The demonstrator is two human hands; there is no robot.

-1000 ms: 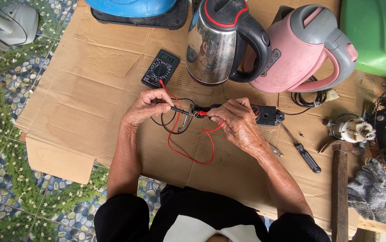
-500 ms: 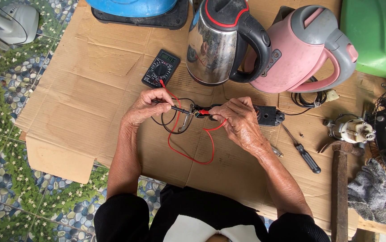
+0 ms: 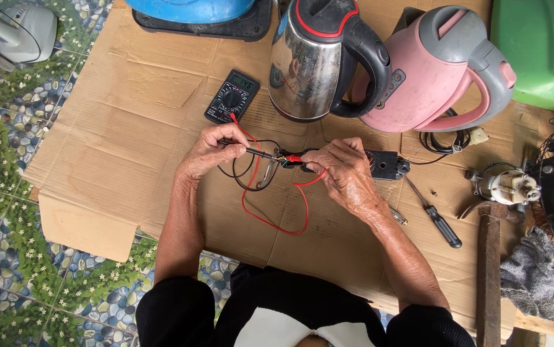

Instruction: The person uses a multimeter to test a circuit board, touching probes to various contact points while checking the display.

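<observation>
Cardboard sheet (image 3: 129, 115) is spread over the tiled floor as work surface; all items are laid on it. No bench is in view.

Largest items at far edge: pink kettle (image 3: 437, 71) and steel kettle (image 3: 318, 61), standing side by side and touching, w/ a blue base unit (image 3: 193, 9) to their left and a green container (image 3: 540, 51) to their right. Neither kettle is touched.

Right of the work: hammer (image 3: 488, 270), grey rag (image 3: 534, 273), small motor (image 3: 505, 185), screwdriver (image 3: 436, 215). All are well apart from the hands.

Multimeter (image 3: 232, 96) lies face up just beyond the left hand; display is lit, reading too small to judge. Red lead (image 3: 277, 215) loops from it toward the person and back to the right hand; black lead (image 3: 245, 177) coils under the hands.

Small black part (image 3: 386, 164) lies just beside the right hand, partly hidden by it.

Left hand (image 3: 209, 151): grip clenched on the black probe (image 3: 257, 153), held pen-style, tip pointed right. Right hand (image 3: 344, 173): grip pinched on the red probe (image 3: 295, 159), tip pointed left. Tips meet at a small contact point between the hands; whether each touches metal cannot be told.

Judgement, for good practice at this step:
- Both tips are best kept steady on bare metal, w/o touching each other.
- Fingers should be kept behind the probe collars.
- Wrists may be rested on the cardboard for stability.
- Meter should be kept in sight so the display is read w/o shifting the probes.
- Slack in the red lead is adequate; it should be kept from snagging.
</observation>
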